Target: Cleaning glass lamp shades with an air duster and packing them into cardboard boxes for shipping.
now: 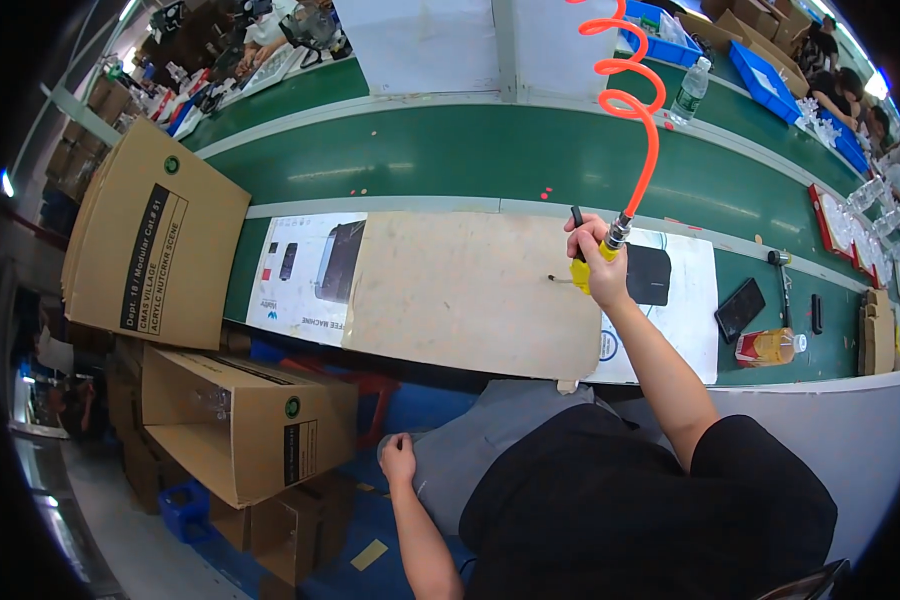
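My right hand (598, 262) is wrapped round a yellow air blow gun (579, 276) above the worktop. The gun's thin nozzle points left, and an orange coiled air hose (654, 150) runs up from its metal coupling. Beneath the nozzle lies a plain beige cardboard sheet (470, 290). Printed white cardboard (300, 275) shows at its left end, and another printed white piece (685, 330) at its right. Down by my grey-clad leg, my left hand (398, 458) rests with its fingers curled closed; I see nothing in it.
Large cartons (175, 240) stand at the left, with an open carton (250, 420) below. Right of the cardboard lie a black phone (740, 308), a drink bottle (770, 347) and a ratchet-like tool (784, 285). A water bottle (690, 92) stands behind; other people work farther off.
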The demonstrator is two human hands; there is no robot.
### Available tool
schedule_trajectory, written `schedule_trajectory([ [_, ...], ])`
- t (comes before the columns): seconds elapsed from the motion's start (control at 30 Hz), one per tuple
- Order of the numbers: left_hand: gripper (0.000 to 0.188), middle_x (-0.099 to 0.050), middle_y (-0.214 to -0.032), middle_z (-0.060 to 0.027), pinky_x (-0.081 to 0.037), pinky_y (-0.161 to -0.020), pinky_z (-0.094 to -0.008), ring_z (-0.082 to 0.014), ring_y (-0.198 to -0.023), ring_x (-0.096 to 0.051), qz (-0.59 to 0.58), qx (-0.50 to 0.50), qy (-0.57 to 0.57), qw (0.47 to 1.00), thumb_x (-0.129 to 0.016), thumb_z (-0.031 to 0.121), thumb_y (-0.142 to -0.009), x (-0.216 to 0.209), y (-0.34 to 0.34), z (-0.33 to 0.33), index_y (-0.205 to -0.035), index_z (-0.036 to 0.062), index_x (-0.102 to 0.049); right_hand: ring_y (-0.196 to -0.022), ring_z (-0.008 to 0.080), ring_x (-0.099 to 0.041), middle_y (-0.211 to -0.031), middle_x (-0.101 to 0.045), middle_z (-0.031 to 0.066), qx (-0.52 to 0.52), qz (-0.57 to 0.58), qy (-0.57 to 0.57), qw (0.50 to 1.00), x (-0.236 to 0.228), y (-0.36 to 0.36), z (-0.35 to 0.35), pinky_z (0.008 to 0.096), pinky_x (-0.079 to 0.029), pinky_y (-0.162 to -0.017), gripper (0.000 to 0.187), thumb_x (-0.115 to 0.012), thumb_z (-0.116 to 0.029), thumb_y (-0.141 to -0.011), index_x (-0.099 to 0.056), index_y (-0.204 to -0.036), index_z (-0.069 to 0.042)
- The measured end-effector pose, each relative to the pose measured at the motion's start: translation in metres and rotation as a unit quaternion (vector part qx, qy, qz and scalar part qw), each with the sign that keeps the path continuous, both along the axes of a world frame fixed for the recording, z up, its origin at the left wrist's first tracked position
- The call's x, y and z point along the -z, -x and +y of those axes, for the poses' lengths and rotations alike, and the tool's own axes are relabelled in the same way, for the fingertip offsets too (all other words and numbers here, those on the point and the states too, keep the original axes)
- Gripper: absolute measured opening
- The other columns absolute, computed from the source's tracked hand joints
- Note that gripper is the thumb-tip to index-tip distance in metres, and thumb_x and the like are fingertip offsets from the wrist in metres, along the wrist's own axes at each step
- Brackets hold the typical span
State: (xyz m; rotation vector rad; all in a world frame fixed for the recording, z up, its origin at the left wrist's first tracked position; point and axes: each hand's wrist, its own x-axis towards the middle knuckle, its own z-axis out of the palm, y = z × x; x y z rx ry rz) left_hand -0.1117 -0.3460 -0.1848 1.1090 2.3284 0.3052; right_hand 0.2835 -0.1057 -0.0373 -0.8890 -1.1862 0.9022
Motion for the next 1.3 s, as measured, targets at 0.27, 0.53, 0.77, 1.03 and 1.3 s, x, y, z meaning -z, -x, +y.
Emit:
schedule_trajectory([
  [0.27, 0.031, -0.066, -0.106, -0.0172, -0.043, -0.092, -0.0416, -0.0359, -0.104, -0.059, -0.01, -0.002, -0.02, 1.0, -0.051, 0.035, -0.09, -0.0008, 0.0006, 0.0032, -0.103, 0.0122, -0.069, -0.069, 0.0089, -0.049, -0.096, -0.053, 0.0084, -0.016, -0.012, -0.002, 1.0, 0.0004, 0.0042, 0.0051, 0.0241, -0.042, -0.064, 0.016, -0.049, -0.008, -0.092, -0.052, -0.078, -0.002],
  [0.53, 0.033, -0.066, -0.107, -0.0175, -0.044, -0.091, -0.0418, -0.0366, -0.105, -0.059, -0.011, -0.001, -0.016, 1.0, -0.051, 0.035, -0.091, -0.0024, 0.0, 0.0025, -0.104, 0.0118, -0.069, -0.069, 0.0084, -0.049, -0.096, -0.054, 0.0079, -0.017, -0.034, -0.003, 0.999, 0.002, 0.0058, 0.0026, 0.024, -0.042, -0.065, 0.014, -0.049, -0.007, -0.092, -0.053, -0.079, -0.002],
  [0.77, 0.033, -0.066, -0.109, -0.0165, -0.043, -0.093, -0.0407, -0.0358, -0.105, -0.059, -0.02, -0.002, -0.01, 1.0, -0.051, 0.036, -0.091, 0.0017, 0.0025, 0.0014, -0.106, 0.0118, -0.068, -0.069, 0.0085, -0.049, -0.096, -0.054, 0.0083, -0.011, -0.032, 0.0, 0.999, 0.0004, 0.004, 0.0017, 0.0244, -0.042, -0.064, 0.015, -0.049, -0.008, -0.092, -0.053, -0.078, -0.002],
  [1.03, 0.033, -0.066, -0.109, -0.0165, -0.043, -0.093, -0.0407, -0.0359, -0.106, -0.058, -0.021, -0.006, -0.004, 1.0, -0.051, 0.035, -0.091, -0.0018, 0.0006, 0.0039, -0.107, 0.0119, -0.068, -0.069, 0.0086, -0.049, -0.097, -0.054, 0.0084, -0.011, -0.02, 0.0, 1.0, 0.0006, 0.004, 0.0018, 0.0242, -0.042, -0.065, 0.015, -0.049, -0.008, -0.092, -0.054, -0.079, -0.002],
  [1.3, 0.033, -0.066, -0.109, -0.0164, -0.044, -0.092, -0.0411, -0.035, -0.106, -0.059, -0.016, -0.005, 0.001, 1.0, -0.051, 0.036, -0.091, 0.0017, 0.0041, 0.0032, -0.106, 0.0123, -0.068, -0.069, 0.0082, -0.05, -0.097, -0.054, 0.0083, -0.016, -0.027, 0.0, 0.999, 0.0041, 0.0059, 0.0039, 0.0243, -0.043, -0.066, 0.014, -0.05, -0.008, -0.092, -0.054, -0.08, -0.002],
])
